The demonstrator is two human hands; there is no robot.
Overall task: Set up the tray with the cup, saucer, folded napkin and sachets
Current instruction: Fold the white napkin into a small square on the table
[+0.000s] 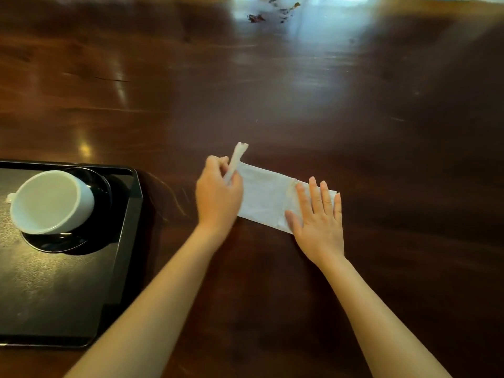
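Note:
A white napkin (266,196) lies folded into a long strip on the dark wooden table. My left hand (218,196) pinches its left end, which stands lifted off the table. My right hand (319,214) lies flat with fingers spread on the napkin's right end. At the left, a black tray (81,290) holds a black saucer (68,241) with a white cup (50,201) on it. No sachets show.
The glossy wooden table (300,91) stretches ahead and to the right. Some small dark scraps (256,18) lie at the far edge near a bright reflection.

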